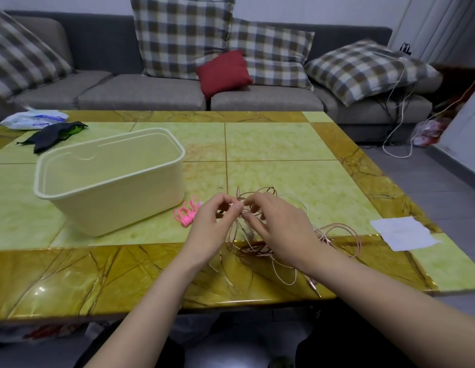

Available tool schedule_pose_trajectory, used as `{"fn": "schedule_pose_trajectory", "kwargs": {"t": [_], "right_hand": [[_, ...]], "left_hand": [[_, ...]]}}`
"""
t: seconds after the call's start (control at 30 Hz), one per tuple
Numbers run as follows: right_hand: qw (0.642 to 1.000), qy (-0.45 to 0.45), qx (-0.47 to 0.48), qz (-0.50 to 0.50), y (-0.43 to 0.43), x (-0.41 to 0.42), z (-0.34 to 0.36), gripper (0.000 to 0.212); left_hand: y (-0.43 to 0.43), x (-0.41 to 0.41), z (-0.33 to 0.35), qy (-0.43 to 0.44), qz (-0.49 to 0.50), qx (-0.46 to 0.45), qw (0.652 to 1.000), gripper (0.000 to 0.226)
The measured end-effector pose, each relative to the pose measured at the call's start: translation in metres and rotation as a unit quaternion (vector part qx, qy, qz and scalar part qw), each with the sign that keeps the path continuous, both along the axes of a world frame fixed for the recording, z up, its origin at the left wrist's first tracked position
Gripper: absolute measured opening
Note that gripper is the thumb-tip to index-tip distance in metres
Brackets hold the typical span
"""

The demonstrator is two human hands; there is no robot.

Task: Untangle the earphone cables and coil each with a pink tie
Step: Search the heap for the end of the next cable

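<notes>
I'm pinching one strand of the earphone cables (pixel 253 251) in my left hand (pixel 209 224) and another in my right hand (pixel 278 229), the tangle lying at the table (pixel 284 144) edge near the pink ties (pixel 187 212), and I'm risking cinching the knot tighter by tugging.

No legible text, label or number showing. Blue print on white plastic bag (pixel 31 120), far left on worktop (pixel 270 144), appearing too blurred for reading. White paper sheet (pixel 403 232), near right, showing only faint, unreadable marks.
</notes>
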State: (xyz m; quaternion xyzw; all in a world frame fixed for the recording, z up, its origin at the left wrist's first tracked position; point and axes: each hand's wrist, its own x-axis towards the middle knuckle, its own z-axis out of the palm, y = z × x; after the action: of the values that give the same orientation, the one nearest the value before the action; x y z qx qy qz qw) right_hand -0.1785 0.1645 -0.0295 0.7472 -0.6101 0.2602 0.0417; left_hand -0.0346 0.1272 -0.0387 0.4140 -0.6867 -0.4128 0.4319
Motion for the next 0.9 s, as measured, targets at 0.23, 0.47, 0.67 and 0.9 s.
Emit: {"fn": "schedule_pose_trajectory", "kwargs": {"t": [0.23, 0.47, 0.67, 0.9], "right_hand": [[0.998, -0.051, 0.038, 0.026, -0.011, 0.006, 0.033, 0.026], [0.98, -0.195, 0.039, 0.01, -0.019, 0.003, 0.085, 0.02], [0.962, -0.264, 0.042, 0.05, -0.023, 0.007, 0.11, 0.017], [0.943, -0.323, -0.02, 0.08, -0.032, 0.008, 0.147, 0.018]], "left_hand": [[-0.011, 0.002, 0.022, -0.031, 0.016, -0.014, 0.999, 0.014], [-0.03, 0.023, 0.017, -0.157, 0.044, -0.043, 0.986, 0.016], [-0.01, -0.003, 0.052, -0.087, -0.006, -0.105, 0.991, 0.014], [-0.007, -0.017, 0.048, -0.109, -0.077, 0.021, 0.991, 0.022]]}}
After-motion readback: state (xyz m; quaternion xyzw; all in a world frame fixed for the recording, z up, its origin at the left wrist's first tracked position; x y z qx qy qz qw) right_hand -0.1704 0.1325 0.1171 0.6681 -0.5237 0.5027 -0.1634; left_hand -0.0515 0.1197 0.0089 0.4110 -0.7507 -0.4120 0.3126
